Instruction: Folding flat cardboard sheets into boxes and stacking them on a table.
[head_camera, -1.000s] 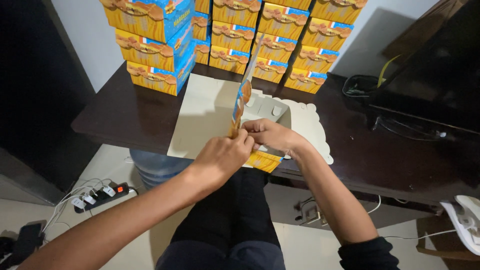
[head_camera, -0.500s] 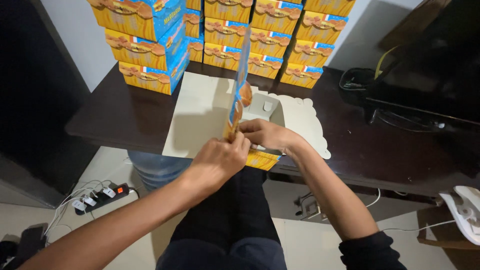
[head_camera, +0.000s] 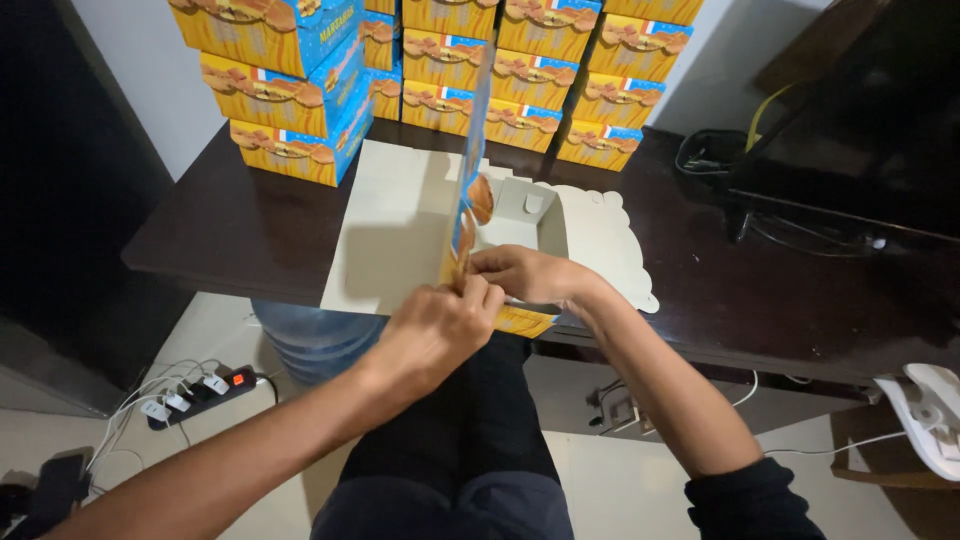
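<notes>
Flat cardboard box blank (head_camera: 420, 215) at near table (head_camera: 220, 235) edge is part-folded: one printed side panel stood upright, pinched by left hand (head_camera: 435, 330) and right hand (head_camera: 520, 275); remaining flaps unfolded, finished boxes (head_camera: 470, 70) stacked behind.

Two hands (head_camera: 470, 300), one unfolded carton (head_camera: 400, 225), perhaps a dozen stacked boxes (head_camera: 520, 70), one water jug (head_camera: 315, 335).

Stacked boxes (head_camera: 440, 60) behind flat carton (head_camera: 400, 225) on table (head_camera: 230, 235).

panel (head_camera: 468, 170): tilted → upright | left hand (head_camera: 435, 330): shifted lower
</notes>
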